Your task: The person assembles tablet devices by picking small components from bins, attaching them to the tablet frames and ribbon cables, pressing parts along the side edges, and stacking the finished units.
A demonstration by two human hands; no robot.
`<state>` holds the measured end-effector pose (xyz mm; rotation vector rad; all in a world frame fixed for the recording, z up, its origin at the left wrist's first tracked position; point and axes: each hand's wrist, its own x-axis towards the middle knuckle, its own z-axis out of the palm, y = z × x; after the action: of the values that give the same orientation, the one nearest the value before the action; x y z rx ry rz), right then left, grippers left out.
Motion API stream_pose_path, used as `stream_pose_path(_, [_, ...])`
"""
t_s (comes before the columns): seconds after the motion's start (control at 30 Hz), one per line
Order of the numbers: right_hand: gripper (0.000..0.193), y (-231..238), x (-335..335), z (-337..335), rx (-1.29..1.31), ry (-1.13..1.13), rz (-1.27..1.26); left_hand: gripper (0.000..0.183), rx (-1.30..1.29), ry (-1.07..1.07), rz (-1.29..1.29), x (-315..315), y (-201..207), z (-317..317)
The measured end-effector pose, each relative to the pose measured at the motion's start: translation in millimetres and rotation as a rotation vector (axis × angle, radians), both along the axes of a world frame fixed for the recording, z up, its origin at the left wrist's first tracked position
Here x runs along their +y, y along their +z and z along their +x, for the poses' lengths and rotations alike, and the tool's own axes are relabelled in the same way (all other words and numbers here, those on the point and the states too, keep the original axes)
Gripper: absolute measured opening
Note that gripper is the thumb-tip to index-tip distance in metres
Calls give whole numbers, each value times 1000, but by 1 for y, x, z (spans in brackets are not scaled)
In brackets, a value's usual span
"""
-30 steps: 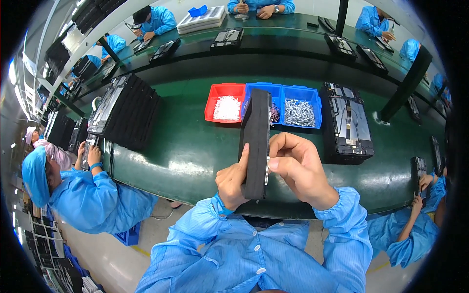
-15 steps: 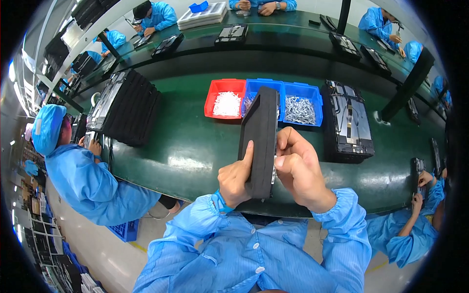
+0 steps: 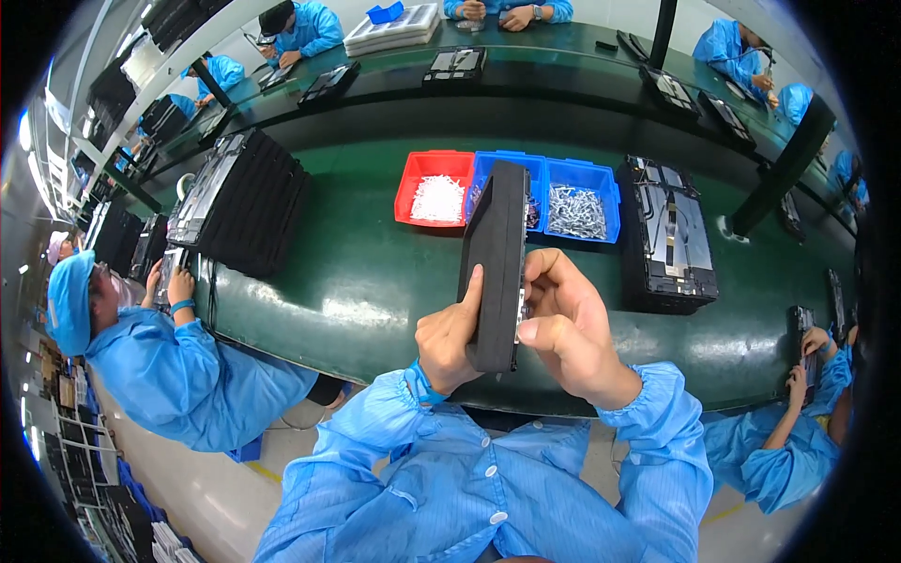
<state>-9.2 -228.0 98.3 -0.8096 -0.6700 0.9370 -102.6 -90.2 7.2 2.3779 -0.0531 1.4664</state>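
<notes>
My left hand (image 3: 449, 342) is closed round the near left side of a black foam tray (image 3: 495, 281), thumb laid along its face. The tray stands on edge above the bench, its far end reaching up in front of the middle bin. On the tray's right side a thin strip of metallic parts shows; most of that face is turned away from view. There my right hand (image 3: 577, 328) has thumb and fingers bent together against the edge. Whatever lies between those fingertips is too small to make out.
Beyond the tray are a red bin (image 3: 404, 199) of white pieces, a blue bin (image 3: 481, 169) partly hidden, and a blue bin (image 3: 610, 211) of small metal parts. Stacked trays (image 3: 267, 211) stand left, another stack (image 3: 671, 235) right. A co-worker (image 3: 160, 366) sits at left.
The black tray has turned slightly and shifted a little toward the far side. My right fingers have moved slightly along its edge. The co-worker at left has leaned down and back.
</notes>
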Motion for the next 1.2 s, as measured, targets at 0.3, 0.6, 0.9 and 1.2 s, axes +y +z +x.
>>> stream_pose_path(0.3, [49,-11,-5,-7,-78,-61,79,67,56,-16,-23,-5,4,-4])
stream_pose_path(0.6, [52,-6,-41,40,-507,-596,-23,30,194,-62,-321,2,18,-29])
stream_pose_path(0.9, [75,-89,-91,9,236,-51,-482,60,1145,-867,-1598,38,29,23])
stream_pose_path(1.2, [30,-120,-81,-89,493,-167,-208,22,1147,-480,-466,51,4,34])
